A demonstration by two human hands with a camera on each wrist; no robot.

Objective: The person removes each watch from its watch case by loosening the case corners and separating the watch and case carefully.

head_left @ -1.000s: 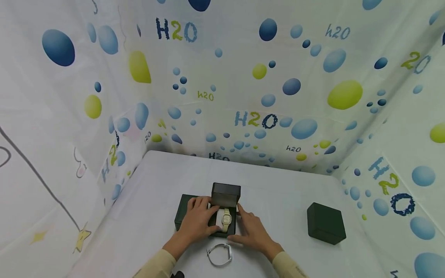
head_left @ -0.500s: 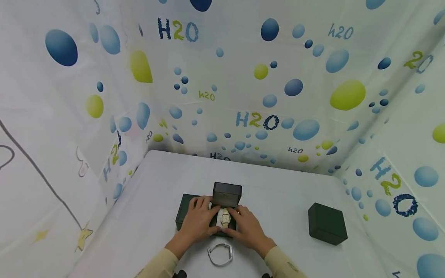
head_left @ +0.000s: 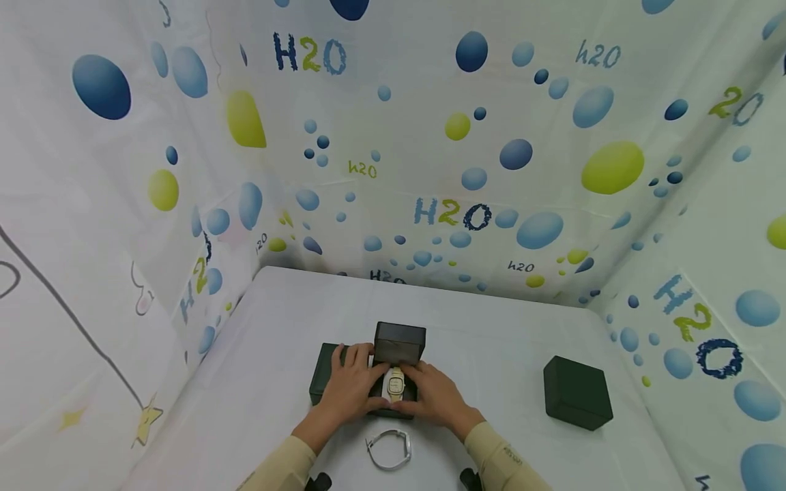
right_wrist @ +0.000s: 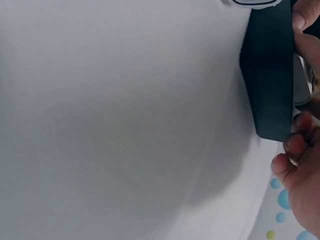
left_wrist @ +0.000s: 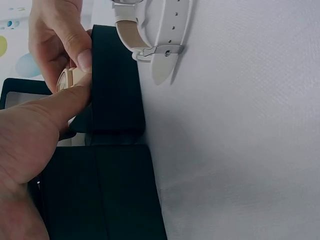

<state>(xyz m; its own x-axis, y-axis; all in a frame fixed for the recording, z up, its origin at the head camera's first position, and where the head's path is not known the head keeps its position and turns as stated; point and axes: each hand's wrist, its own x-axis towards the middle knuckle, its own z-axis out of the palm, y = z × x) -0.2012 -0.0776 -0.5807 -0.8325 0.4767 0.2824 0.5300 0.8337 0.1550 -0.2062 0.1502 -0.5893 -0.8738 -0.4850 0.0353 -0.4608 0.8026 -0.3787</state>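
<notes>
A gold watch on a white cushion sits in a dark green watch box whose lid stands up at the back. My left hand grips the left side of the watch and cushion, thumb at the near end and index finger at the far end. From the other side my right hand holds the same ends, its thumb close to the left one. The left wrist view shows both thumbs on the watch, just behind the box's front wall. Fingers hide part of the cushion.
A second green box stands against the left side, partly under my left hand. Another green box is off to the right. In front lies a watch with a white strap, buckled into a loop. Printed curtains surround the white table.
My right hand has moved left from the box's right side onto the watch and cushion. The watch has shifted slightly to the left. The left hand stays nearly in place.
</notes>
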